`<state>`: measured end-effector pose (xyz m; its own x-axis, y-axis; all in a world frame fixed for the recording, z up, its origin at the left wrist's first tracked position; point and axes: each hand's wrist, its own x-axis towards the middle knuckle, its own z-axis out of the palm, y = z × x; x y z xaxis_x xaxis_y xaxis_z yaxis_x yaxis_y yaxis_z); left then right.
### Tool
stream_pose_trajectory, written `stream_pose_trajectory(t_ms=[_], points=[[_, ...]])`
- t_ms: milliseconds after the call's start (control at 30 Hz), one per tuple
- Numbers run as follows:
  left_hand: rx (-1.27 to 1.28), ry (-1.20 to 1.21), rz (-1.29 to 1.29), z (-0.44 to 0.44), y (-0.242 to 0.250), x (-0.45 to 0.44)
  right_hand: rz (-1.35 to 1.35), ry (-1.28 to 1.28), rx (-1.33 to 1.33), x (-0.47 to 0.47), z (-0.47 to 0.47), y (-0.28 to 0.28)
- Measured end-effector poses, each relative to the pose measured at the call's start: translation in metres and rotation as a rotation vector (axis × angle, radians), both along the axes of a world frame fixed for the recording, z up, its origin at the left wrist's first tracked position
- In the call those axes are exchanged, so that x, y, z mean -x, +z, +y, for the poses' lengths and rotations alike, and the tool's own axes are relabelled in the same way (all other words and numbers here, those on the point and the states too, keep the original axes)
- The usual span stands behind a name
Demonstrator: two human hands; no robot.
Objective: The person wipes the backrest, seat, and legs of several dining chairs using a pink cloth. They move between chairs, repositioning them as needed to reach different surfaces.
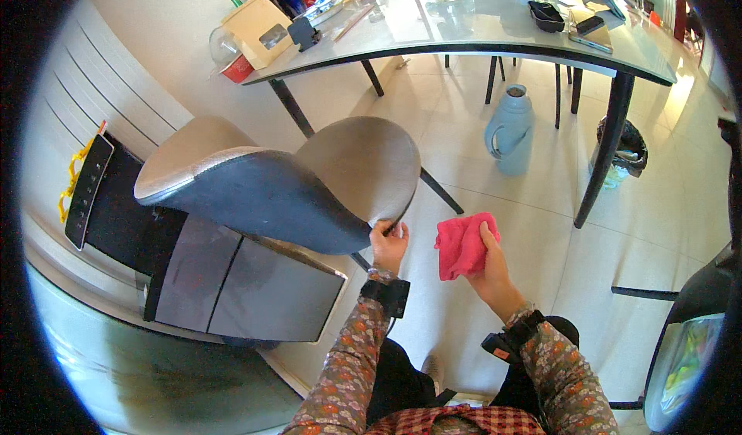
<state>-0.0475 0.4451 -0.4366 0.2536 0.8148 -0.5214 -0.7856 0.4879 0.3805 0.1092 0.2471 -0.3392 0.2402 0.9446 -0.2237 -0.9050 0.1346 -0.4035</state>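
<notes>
Before me on the left is a chair with a beige seat (368, 162) and a dark outer face on its curved backrest (255, 194). My left hand (389, 245) grips the chair where the backrest meets the right side of the seat, fingers curled at the edge. In my right hand (493, 272) is a folded pink cloth (464, 246), held up over the floor to the right of the chair. My right thumb lies across the cloth's right side; the other fingers are mostly hidden behind it.
A table (464, 35) with glassware and small items stands beyond the chair. Under it are a pale blue vacuum jug (513, 133) and a lined trash bin (623, 145). A grey-topped cabinet (272, 290) is at the left, and another chair (695, 296) at the right edge.
</notes>
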Motion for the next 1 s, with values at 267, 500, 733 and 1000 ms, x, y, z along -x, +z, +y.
stream_pose_trajectory(t_ms=[267, 500, 733, 1000], points=[[-0.182, -0.174, 0.047, -0.062, -0.006, -0.008, 0.033, -0.121, 0.055, 0.008, 0.023, -0.028], [-0.311, -0.219, 0.147, -0.109, -0.008, -0.024, -0.052, -0.164, 0.084, -0.001, 0.020, -0.037], [-0.063, -0.192, -0.073, -0.140, -0.014, -0.018, -0.039, -0.227, 0.205, -0.008, 0.015, -0.046], [-0.171, -0.650, 0.119, -0.154, 0.013, 0.026, 0.025, -0.215, 0.128, -0.014, 0.018, -0.054]])
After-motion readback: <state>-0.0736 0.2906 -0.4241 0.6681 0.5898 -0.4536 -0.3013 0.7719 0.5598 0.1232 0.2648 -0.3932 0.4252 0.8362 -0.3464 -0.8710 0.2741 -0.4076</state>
